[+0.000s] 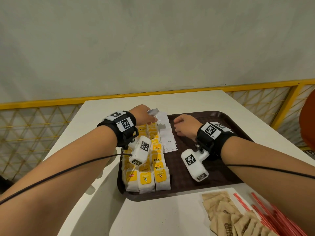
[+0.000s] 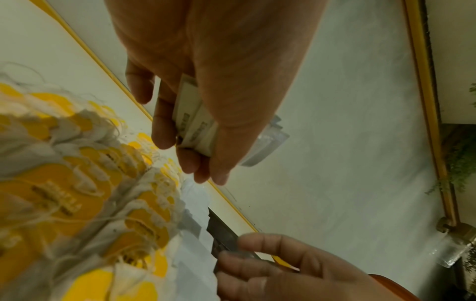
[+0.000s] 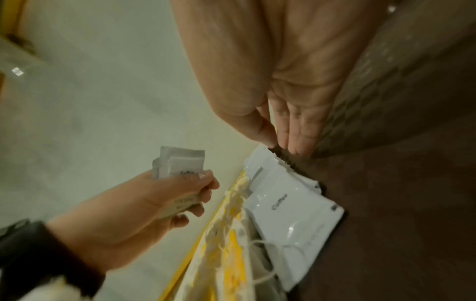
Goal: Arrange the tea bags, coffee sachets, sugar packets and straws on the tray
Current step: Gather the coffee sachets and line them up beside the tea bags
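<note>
Gripping a small stack of white coffee sachets [image 3: 180,163] above the far left corner of the brown tray [image 1: 213,171], the left hand [image 1: 144,116] — fingers and thumb curled round the stack, seen clearly from both wrist views. Lowered over the tray floor just right of the laid row of coffee sachets [image 1: 166,132], the right hand [image 1: 185,126] — fingers straight and close together, thumb tip beside the forefinger near the far end of that row, holding nothing; whether it touches the topmost sachet cannot be told. Filling the tray's left side in three overlapping columns, yellow-tagged tea bags [image 1: 146,178], with the sachet row lying directly beside them toward the tray's middle. Resting on the white table [image 1: 153,218] off the tray's near right corner, a loose heap of tan sugar packets [image 1: 226,215], and just right of those, red straws [image 1: 272,217]. Behind the table, a yellow railing [image 1: 51,103].
</note>
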### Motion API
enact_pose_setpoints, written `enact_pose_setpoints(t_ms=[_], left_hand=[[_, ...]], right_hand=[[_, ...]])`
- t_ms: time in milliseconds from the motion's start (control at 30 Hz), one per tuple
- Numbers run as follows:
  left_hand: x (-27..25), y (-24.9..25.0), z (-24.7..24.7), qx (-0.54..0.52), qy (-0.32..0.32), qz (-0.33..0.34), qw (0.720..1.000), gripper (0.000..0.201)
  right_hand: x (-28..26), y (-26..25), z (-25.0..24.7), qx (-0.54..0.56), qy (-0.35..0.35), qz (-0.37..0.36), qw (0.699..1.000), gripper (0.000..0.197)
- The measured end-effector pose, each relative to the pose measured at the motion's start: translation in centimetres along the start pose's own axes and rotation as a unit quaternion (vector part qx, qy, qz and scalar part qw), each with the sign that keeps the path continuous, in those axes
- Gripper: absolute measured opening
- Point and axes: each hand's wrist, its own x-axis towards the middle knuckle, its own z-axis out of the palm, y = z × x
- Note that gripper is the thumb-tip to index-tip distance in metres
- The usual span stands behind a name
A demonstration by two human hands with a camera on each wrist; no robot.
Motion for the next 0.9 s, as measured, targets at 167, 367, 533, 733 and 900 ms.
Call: enact_pose_setpoints(t_ms=[167, 367, 533, 733, 900], left_hand=[[0.1, -0.3, 0.0, -0.013, 0.002, -0.007, 1.0, 0.03], [0.5, -0.7, 0.0, -0.006, 0.005, -0.016, 1.0, 0.032], [0.2, -1.1, -0.1, -0.008, 0.004, -0.019, 1.0, 0.034], [-0.2, -0.8, -0.1, -0.012, 0.005, -0.012, 1.0, 0.031], [-0.5, -0.3, 0.0, -0.016, 0.008, -0.011, 1.0, 0.032]], right_hand=[[0.3, -1.3, 1.1, 0.018, -0.034, 0.023, 0.999, 0.051], [0.2, -1.8, 1.6, 0.003, -0.026, 0.015, 1.0, 0.051], [-0.6, -1.1, 0.6, 0.054, -0.022, 0.038, 0.998, 0.048], [-1.7, -0.4, 0.7, 0.097, -0.028, 0.069, 0.993, 0.054], [-1.8, -0.3, 1.4, 0.098, -0.059, 0.072, 0.991, 0.052]])
